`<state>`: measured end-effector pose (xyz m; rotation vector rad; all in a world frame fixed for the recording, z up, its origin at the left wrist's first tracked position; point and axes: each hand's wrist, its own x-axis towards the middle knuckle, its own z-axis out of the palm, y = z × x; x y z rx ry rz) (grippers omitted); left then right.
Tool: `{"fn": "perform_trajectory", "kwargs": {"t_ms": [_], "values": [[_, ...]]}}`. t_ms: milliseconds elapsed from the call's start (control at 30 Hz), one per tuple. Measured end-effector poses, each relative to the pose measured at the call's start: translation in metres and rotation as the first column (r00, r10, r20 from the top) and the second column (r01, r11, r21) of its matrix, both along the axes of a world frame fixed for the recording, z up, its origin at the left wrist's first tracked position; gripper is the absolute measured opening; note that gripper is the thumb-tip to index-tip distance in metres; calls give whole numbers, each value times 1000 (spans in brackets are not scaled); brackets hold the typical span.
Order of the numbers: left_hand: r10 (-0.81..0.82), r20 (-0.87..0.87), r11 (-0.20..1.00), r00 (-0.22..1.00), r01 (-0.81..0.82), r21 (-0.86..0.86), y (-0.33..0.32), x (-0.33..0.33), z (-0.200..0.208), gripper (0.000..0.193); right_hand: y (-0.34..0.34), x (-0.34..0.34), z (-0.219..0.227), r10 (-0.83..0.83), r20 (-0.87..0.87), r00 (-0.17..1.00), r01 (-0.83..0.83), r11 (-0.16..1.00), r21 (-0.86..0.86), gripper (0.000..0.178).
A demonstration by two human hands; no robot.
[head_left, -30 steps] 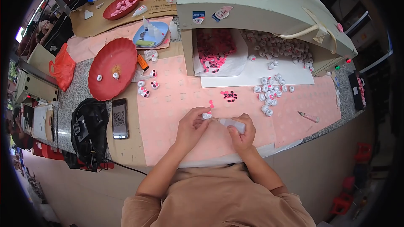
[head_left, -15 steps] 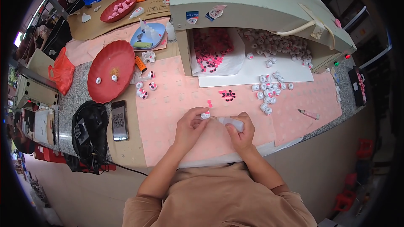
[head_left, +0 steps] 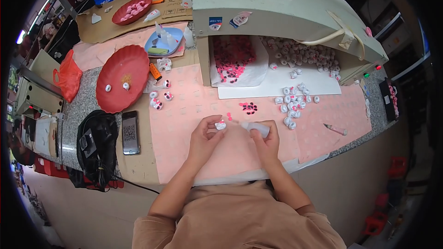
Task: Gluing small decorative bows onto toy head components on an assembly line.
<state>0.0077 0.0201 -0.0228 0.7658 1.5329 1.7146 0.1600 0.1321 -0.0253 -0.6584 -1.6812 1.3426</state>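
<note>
Above a pale pink patterned sheet [head_left: 184,110] on the speckled grey stone table [head_left: 91,77], in the head view, the person's two bare hands work side by side. The left grip [head_left: 201,139] is narrow: thumb and fingertips pinch a small rounded white piece with pink on top [head_left: 220,125]. The right grip [head_left: 266,145] is closed around a translucent whitish squeeze bottle [head_left: 259,129], which lies tilted in the hand with its narrow end toward the white piece, a gap between the two.

Just beyond the hands, small bright pink pieces [head_left: 229,116] lie on the sheet, near a cluster of black-and-pink ovals [head_left: 249,108]. Farther right sits a loose group of white rounded pieces with pink spots [head_left: 291,106], and beyond it a slim pinkish tube with a dark tip [head_left: 335,129].

Behind them stands a pale grey-green metal housing [head_left: 286,16]; its opening holds a heap of pink pieces [head_left: 234,53] on the left and many white pieces [head_left: 302,53] on the right. Left of the sheet are a red scalloped plate [head_left: 123,62] carrying two white pieces [head_left: 108,88] and, nearer the person, a dark smartphone [head_left: 131,133].
</note>
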Motion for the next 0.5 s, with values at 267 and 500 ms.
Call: {"fn": "perform_trajectory", "kwargs": {"t_ms": [267, 500], "values": [[79, 277, 981, 958, -123, 147, -12, -18, -11, 40, 24, -49, 40, 92, 537, 839, -251, 940, 232, 21], [84, 376, 983, 923, -137, 119, -23, -21, 4, 44, 25, -68, 53, 95, 738, 668, -388, 890, 238, 27]]}}
